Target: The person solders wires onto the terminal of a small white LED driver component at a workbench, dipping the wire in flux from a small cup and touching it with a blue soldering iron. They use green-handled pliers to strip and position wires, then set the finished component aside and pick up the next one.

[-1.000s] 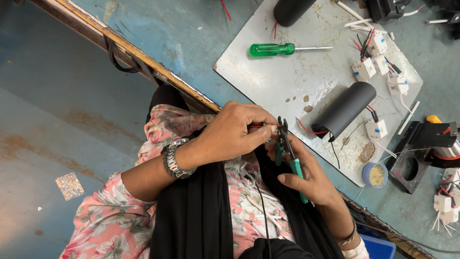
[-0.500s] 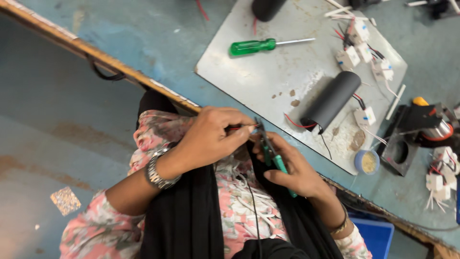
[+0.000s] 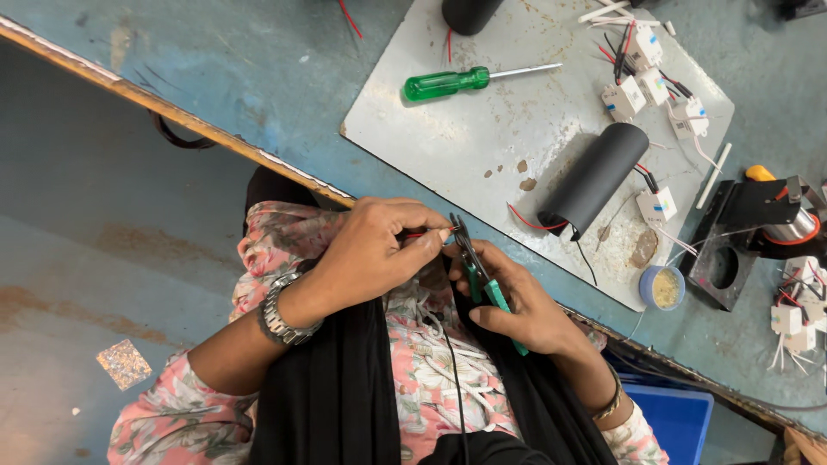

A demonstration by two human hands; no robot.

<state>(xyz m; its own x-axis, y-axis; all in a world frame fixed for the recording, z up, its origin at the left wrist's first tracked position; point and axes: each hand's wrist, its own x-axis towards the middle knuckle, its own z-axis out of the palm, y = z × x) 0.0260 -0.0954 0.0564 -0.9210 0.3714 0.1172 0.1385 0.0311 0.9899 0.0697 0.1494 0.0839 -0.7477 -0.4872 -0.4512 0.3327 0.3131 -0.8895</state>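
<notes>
L hand [image 3: 379, 250] sits over the lap, just below the bench edge, fingertips pinched on a thin red wire [image 3: 424, 232]. Wire looks light, limp and slippery, so best pinched close to its end, near the cut. R hand [image 3: 517, 297] beside it, closed round green-handled pliers [image 3: 478, 271]; tip meets the wire end at the L fingertips. Further right on the grey plate [image 3: 551, 129]: green screwdriver [image 3: 448, 83], black tube [image 3: 596, 178].

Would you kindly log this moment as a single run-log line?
left hand: pinches red wire | right hand: holds green cutters at wire end | screwdriver, black tube: on plate
</notes>
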